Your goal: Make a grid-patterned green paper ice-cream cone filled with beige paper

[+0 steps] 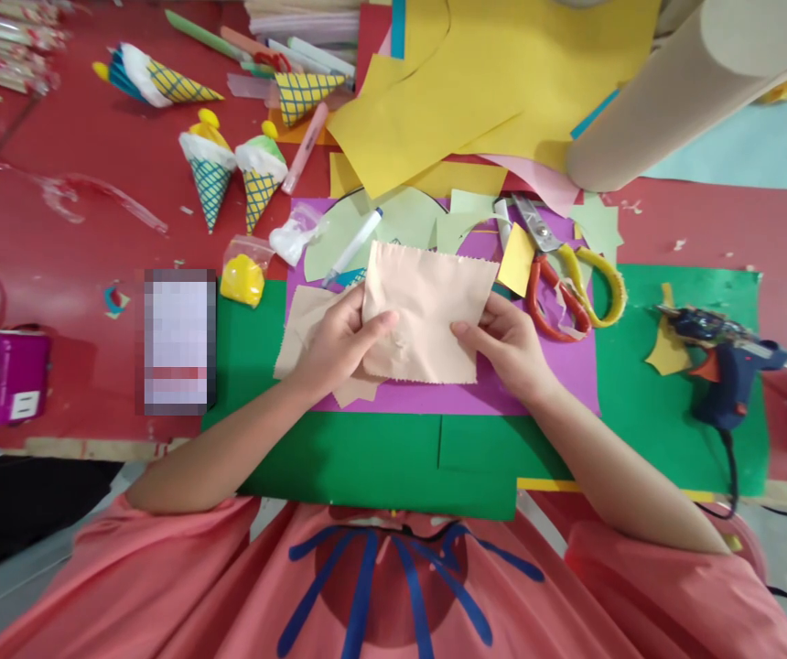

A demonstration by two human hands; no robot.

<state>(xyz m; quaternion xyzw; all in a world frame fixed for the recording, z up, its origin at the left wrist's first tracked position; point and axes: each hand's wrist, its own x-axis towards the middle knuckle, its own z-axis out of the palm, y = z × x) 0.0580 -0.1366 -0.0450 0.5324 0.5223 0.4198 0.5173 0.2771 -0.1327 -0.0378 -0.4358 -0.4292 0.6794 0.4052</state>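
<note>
Between both hands I hold a beige piece of paper [427, 311] with zigzag-cut edges, raised over the purple sheet. My left hand [349, 334] pinches its left edge with the thumb on top, and my right hand [507, 343] grips the right edge the same way. Another beige piece [301, 325] lies under my left hand, partly hidden. Scissors [565, 275] with red and yellow handles rest just beyond my right hand. A capped marker [353, 245] lies behind the held paper, beside pale green paper pieces [393, 210].
A glue gun [727, 366] lies on the green sheet [380, 467] at right. A phone [177, 343] is at left. Paper cones [208, 178], a bag of yellow clay [242, 275], yellow paper [462, 82] and a large cardboard tube [682, 91] are farther back.
</note>
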